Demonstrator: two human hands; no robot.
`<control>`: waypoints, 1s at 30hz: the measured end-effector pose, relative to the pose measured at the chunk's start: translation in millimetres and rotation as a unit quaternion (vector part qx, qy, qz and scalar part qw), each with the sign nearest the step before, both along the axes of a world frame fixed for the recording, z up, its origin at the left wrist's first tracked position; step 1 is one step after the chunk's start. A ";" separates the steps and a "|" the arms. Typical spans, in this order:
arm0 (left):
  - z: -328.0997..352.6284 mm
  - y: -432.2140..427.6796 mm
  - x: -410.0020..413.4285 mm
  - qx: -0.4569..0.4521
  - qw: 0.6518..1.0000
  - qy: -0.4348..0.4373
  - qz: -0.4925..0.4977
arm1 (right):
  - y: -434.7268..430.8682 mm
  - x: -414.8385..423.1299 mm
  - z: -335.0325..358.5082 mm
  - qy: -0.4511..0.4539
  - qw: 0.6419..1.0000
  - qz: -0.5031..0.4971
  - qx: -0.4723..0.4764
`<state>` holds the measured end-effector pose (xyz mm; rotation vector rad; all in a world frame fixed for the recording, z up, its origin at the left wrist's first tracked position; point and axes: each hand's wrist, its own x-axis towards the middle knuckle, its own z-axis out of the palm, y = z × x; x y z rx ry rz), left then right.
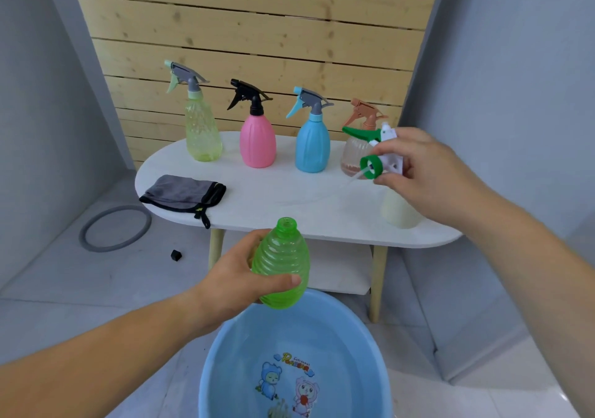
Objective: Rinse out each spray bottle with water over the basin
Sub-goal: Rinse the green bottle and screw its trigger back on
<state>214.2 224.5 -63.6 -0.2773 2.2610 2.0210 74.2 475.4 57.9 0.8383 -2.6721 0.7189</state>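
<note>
Head view: left hand [240,277] is gripping the uncapped green bottle [283,267] above the basin [225,353].
Right hand [428,172]: is pinching the removed sprayer [375,151] over the table [289,198].

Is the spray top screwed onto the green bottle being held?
No, the green bottle in the left hand has an open neck, while the green-and-white spray head is held apart in the right hand.

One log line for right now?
left hand: grips uncapped green bottle over blue basin | right hand: holds removed spray head | table: four capped bottles
</note>
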 end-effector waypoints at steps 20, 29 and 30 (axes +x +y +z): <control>-0.3 8.2 -3.8 -0.061 0.998 0.021 -0.016 | -24.1 32.4 15.6 0.075 0.992 0.093 0.028; 18.9 13.4 -27.2 -0.033 0.999 0.031 0.001 | -75.1 33.7 -7.1 -0.087 0.978 0.182 -0.049; 21.2 11.5 -31.0 -0.037 0.999 0.035 0.004 | -77.7 30.5 -8.6 -0.092 0.977 0.183 -0.066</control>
